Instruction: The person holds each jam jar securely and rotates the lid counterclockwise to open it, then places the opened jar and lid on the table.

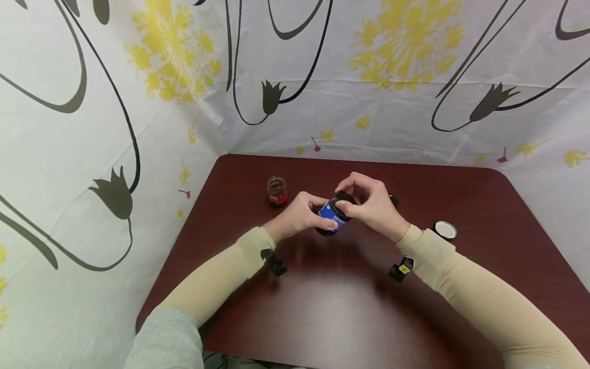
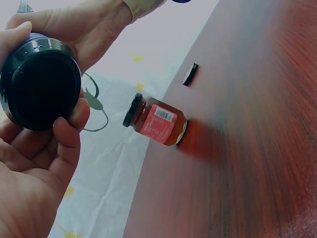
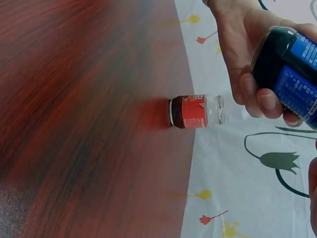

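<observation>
The right wrist view crops the blue-labelled jar (image 3: 295,82).

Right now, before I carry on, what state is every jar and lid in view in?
Dark jar with blue label: tilted, gripped by the left hand.
Black lid at its mouth: pinched by the right hand; cannot tell if loose.
Clear glass jar with red label: upright, lidless, partly filled.
Black-lidded glass jar with red label: upright, lid on.
Round dark-rimmed lid: lying loose, white side up.
</observation>
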A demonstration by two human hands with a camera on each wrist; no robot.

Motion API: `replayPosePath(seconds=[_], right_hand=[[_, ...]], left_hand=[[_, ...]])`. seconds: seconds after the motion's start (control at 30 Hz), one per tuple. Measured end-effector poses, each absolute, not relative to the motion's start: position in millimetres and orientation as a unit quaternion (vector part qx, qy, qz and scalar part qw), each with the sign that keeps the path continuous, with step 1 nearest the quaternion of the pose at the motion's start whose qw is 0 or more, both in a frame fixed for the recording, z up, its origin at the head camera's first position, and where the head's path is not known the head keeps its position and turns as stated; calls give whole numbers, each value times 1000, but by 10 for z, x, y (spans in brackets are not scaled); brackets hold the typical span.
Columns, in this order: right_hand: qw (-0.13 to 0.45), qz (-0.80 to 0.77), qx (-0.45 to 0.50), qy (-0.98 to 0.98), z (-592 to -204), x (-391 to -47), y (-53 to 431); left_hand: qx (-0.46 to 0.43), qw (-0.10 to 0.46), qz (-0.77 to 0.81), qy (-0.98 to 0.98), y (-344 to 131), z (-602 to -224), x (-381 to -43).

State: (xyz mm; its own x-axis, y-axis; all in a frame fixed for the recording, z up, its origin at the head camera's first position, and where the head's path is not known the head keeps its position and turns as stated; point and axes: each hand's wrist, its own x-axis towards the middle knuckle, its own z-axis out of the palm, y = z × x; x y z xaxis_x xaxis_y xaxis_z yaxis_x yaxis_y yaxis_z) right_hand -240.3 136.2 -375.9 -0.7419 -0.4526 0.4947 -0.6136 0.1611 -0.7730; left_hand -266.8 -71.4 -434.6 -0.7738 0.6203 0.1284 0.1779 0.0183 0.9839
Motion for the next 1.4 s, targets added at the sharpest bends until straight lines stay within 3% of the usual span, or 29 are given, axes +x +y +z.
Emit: replayPosePath(seconds=[0.7, 1.2, 1.4], right_hand=[[53, 381, 355, -852, -3734, -2515, 1504], [-60, 323, 237, -914, -3545, -2498, 1432], [-46, 310, 255, -915, -3549, -2485, 1405]], left_hand=[[279, 142, 601, 735, -764, -4386, -2659], [267, 137, 572, 763, -772, -4447, -2646], [262, 140, 568, 767, -792, -4441, -2630]])
